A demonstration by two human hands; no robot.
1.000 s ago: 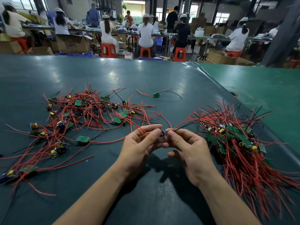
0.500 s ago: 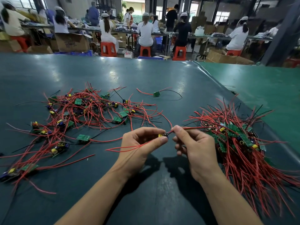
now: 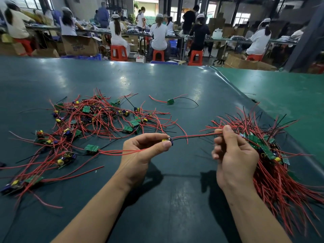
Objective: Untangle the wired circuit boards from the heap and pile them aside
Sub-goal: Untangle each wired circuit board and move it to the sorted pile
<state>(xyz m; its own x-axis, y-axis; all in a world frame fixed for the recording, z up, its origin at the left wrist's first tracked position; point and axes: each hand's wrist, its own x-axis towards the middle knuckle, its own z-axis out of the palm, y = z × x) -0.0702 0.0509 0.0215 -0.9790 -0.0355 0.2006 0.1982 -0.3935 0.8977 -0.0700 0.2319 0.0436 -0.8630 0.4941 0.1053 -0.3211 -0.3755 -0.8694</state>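
Note:
A tangled heap of small green circuit boards with red and black wires lies on the left of the dark green table. A tidier pile of the same boards lies at the right. My left hand pinches one small circuit board with yellow and blue parts between thumb and fingertips. Red wires trail from it to the left. My right hand grips the wires that run from that board, stretched taut between both hands, just beside the right pile.
A single wired board lies apart at the middle back of the table. A lighter green surface adjoins on the right. Behind the table, several people sit on red stools at benches among cardboard boxes.
My hands have drawn apart. The right hand slid right along the wires toward the pile, pulling them straight. The left hand kept its pinch on the board.

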